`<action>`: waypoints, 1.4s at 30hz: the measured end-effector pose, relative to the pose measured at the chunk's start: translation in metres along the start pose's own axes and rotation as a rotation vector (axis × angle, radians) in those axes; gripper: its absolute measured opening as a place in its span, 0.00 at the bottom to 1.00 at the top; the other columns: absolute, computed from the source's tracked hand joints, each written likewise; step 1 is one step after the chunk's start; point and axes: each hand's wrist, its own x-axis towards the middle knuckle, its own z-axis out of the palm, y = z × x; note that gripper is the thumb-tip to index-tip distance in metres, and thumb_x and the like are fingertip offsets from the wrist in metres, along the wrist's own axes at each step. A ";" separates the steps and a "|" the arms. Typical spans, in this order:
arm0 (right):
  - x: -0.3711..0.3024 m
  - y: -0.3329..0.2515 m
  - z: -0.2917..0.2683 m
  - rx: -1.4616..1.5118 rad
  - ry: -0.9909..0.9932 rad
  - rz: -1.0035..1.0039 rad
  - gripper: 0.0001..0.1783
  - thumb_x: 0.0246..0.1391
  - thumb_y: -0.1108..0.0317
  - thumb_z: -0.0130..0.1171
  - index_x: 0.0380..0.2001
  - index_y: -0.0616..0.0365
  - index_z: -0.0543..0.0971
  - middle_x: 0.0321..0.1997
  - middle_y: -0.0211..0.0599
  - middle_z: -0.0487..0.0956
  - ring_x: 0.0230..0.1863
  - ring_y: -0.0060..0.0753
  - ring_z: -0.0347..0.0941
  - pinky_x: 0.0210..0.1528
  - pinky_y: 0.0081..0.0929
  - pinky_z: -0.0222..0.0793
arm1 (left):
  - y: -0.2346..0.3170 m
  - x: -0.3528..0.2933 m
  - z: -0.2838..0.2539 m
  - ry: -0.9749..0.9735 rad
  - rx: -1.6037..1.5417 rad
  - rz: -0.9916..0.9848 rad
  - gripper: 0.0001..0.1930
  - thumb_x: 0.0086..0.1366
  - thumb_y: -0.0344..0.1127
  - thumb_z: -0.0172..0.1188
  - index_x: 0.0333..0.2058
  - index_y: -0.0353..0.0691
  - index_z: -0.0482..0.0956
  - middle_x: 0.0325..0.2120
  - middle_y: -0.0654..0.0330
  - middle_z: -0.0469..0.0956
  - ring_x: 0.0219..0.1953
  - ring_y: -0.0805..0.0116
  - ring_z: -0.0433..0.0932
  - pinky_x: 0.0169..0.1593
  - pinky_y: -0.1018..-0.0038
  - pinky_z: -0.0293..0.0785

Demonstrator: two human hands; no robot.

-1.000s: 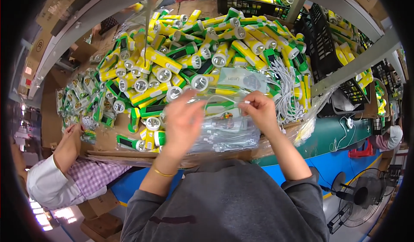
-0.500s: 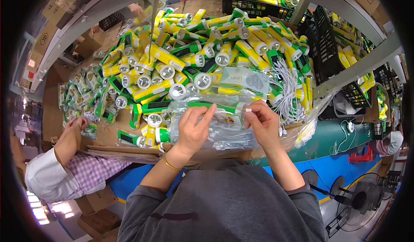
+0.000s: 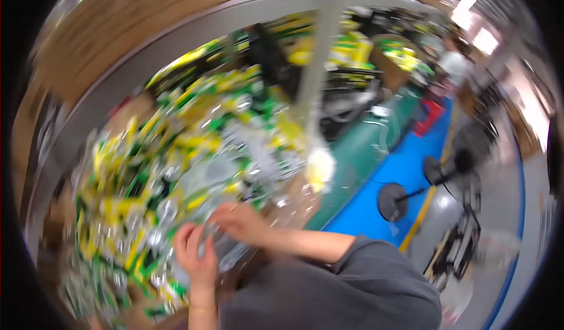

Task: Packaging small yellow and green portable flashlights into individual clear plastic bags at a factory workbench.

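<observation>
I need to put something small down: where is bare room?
The green tabletop shows a bare stretch between the black crate and blue floor, short of the small white object. Crowded: the flashlight heap, and the clear plastic around the left hand and right hand.

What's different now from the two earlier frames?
The view has swung right, so the pile of flashlights sits further left in the picture. The left hand and right hand have come closer together; blur hides whether either took or released anything. Both remain by the clear bags; the pile stays heaped.

A dark grey top (image 3: 329, 286) is worn — right sleeve (image 3: 373, 253) elbow-length — with a thin bracelet (image 3: 202, 308).
</observation>
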 end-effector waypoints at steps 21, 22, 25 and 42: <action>0.050 -0.069 -0.015 0.562 0.095 0.215 0.08 0.56 0.73 0.52 0.39 0.62 0.73 0.40 0.37 0.73 0.35 0.26 0.71 0.40 0.24 0.68 | -0.077 -0.024 -0.126 0.181 0.213 -0.209 0.02 0.57 0.22 0.59 0.26 0.35 0.77 0.24 0.62 0.73 0.25 0.73 0.68 0.29 0.80 0.64; 0.047 -0.063 -0.018 0.471 0.108 0.216 0.11 0.57 0.71 0.52 0.44 0.60 0.72 0.41 0.36 0.75 0.38 0.26 0.72 0.42 0.25 0.69 | -0.090 -0.026 -0.156 0.275 0.342 -0.299 0.02 0.57 0.24 0.60 0.27 0.35 0.77 0.22 0.62 0.72 0.25 0.74 0.68 0.29 0.80 0.63; 0.032 -0.031 -0.033 0.420 -0.057 0.395 0.11 0.57 0.70 0.55 0.42 0.60 0.74 0.39 0.31 0.75 0.41 0.25 0.73 0.44 0.26 0.69 | -0.149 -0.056 -0.246 0.371 0.721 -0.364 0.04 0.60 0.30 0.61 0.32 0.37 0.81 0.23 0.63 0.73 0.24 0.74 0.67 0.28 0.78 0.64; 0.058 -0.027 0.022 -0.716 -0.980 0.155 0.14 0.44 0.55 0.64 0.29 0.52 0.81 0.32 0.37 0.80 0.36 0.43 0.76 0.35 0.38 0.71 | -0.092 -0.038 -0.040 -0.467 -0.176 -0.395 0.14 0.54 0.34 0.67 0.40 0.39 0.81 0.42 0.55 0.78 0.46 0.60 0.76 0.50 0.71 0.71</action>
